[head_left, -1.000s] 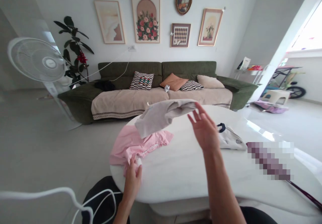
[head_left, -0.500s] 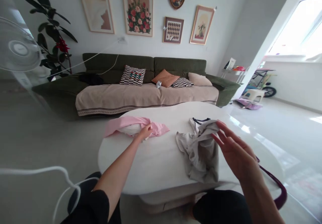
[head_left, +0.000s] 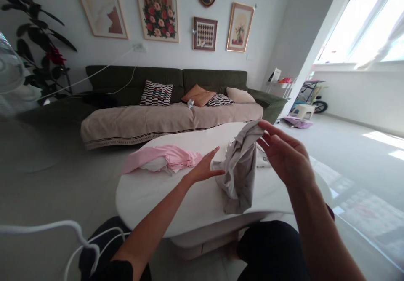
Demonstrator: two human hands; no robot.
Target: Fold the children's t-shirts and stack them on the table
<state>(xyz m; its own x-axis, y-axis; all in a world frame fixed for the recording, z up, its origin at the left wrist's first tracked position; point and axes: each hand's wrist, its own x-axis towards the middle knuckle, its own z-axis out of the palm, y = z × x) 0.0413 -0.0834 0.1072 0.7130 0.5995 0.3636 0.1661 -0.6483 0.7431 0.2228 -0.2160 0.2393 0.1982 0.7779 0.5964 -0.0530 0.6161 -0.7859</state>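
My right hand (head_left: 282,152) pinches the upper edge of a grey garment (head_left: 240,171) and holds it up, its lower part hanging down to the white table (head_left: 186,201). My left hand (head_left: 206,167) is open, thumb and fingers apart, just left of the grey cloth; I cannot tell whether it touches it. Behind the grey cloth a white garment (head_left: 261,158) lies on the table, mostly hidden. A pink garment (head_left: 176,156) with a white one (head_left: 156,164) partly beneath it lies at the table's left side.
A green sofa (head_left: 214,81) with a beige cover and several cushions stands behind the table. White cables (head_left: 71,226) run over the lower left near my leg. A fan (head_left: 9,70) stands at the far left. A purple item (head_left: 296,123) lies on the floor at right.
My right hand has raised the grey garment off the table. My left hand has let go of the pink garment and moved right, opening beside the grey cloth. The view has shifted right.
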